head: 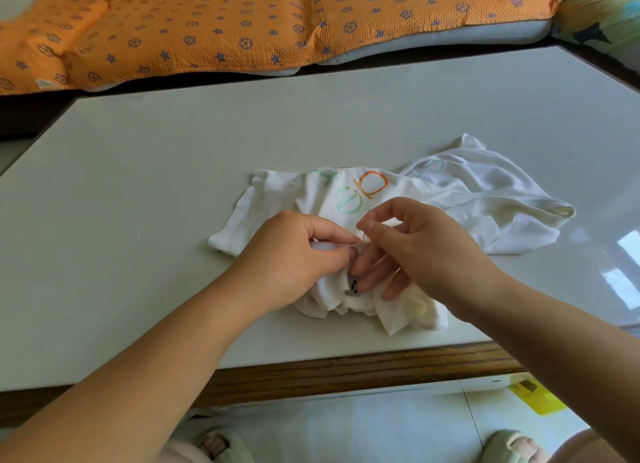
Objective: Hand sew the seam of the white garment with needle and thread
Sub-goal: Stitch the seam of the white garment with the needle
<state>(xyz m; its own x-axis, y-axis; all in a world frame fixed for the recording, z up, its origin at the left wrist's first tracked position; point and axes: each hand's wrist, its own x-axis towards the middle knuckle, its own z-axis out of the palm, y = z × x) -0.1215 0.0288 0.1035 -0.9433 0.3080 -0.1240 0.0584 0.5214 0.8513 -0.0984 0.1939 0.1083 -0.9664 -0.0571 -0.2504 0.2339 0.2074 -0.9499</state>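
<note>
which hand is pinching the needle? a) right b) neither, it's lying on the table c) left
a: the right hand pinches the needle between thumb and forefinger, while the left hand grips the bunched white garment.

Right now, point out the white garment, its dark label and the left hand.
white garment (485, 199), head view, fabric right of the print
dark label (352, 286), head view, its middle
left hand (294, 254), head view, its back
</note>
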